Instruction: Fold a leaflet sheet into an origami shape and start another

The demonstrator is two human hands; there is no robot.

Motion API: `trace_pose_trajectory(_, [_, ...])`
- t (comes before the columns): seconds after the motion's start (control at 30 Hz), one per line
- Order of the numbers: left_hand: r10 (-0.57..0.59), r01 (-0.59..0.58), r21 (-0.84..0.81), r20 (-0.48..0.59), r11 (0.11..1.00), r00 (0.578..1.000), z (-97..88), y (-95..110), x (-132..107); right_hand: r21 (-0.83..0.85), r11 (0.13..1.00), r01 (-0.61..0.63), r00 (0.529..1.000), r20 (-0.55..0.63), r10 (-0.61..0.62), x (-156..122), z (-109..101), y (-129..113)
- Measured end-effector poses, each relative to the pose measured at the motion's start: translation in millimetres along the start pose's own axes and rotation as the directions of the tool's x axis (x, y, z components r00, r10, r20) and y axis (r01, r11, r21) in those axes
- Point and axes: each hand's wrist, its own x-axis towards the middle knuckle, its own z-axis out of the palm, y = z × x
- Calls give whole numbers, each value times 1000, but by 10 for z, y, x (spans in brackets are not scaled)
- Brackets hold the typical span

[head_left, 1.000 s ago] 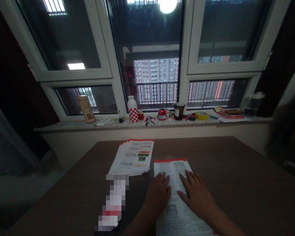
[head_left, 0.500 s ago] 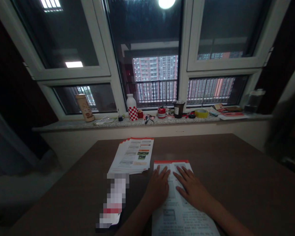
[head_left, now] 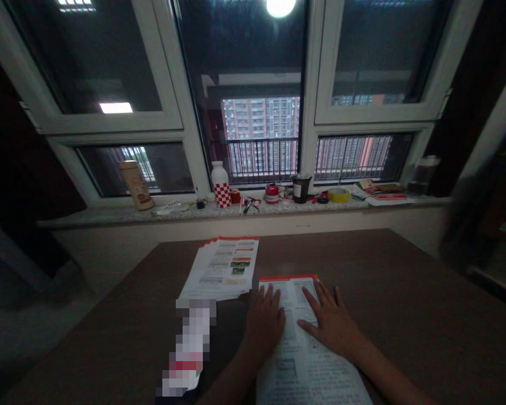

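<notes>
The printed paper (head_left: 297, 363) lies on the tabletop (head_left: 413, 315), its orange-red strip (head_left: 287, 278) at twelve o'clock. Left hand (head_left: 263, 320) rests at ten o'clock, fingers straight and slightly parted; right hand (head_left: 335, 328) at two, fingers fanned, the outermost reaching past the paper's edge — neither grips anything. Farther out at ten lies a fanned stack (head_left: 215, 270) of printed sheets; at nine, a pixelated object (head_left: 189, 343). Step in hand, as judged: pressing or smoothing the paper — any further stroke would call for flat palms and light, even pressure
</notes>
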Motion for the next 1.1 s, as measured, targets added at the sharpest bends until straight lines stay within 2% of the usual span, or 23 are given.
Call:
trace_pose_trajectory(0.1, [-24, 24, 2, -43, 1000, 999, -39, 23, -5, 42, 999, 28, 999, -19, -28, -10, -85, -39])
trace_pose_trajectory(0.17, [-37, 36, -15, -51, 999, 998, -84, 41, -2, 105, 990, 97, 995, -40, -93, -19, -165, -80])
trace_pose_trajectory(0.3, [-27, 27, -22, -2, 999, 1000, -162, 53, 4, 227, 945, 237, 971, -22, -238, -33, -284, -126])
trace_pose_trajectory(0.5, [31, -27, -84, 47, 996, 998, -141, -24, -63, 284, 937, 204, 976, 12, -216, -33, -240, 48])
trace_pose_trajectory(0.7, [76, -57, -163, 113, 985, 991, -183, -83, -100, 327, 919, 220, 962, 85, -260, -24, -211, 169])
trace_pose_trajectory(0.93, [164, -99, -238, 271, 966, 948, -341, -143, -84, 323, 915, 241, 967, 3, -256, -14, -231, 170])
trace_pose_trajectory(1.0, [168, -91, -236, 330, 967, 929, -353, -184, -99, 329, 912, 244, 966, 4, -259, -12, -254, 190])
trace_pose_trajectory(1.1, [197, -104, -261, 361, 960, 912, -312, -239, -133, 371, 895, 248, 959, 37, -281, -31, -304, 247])
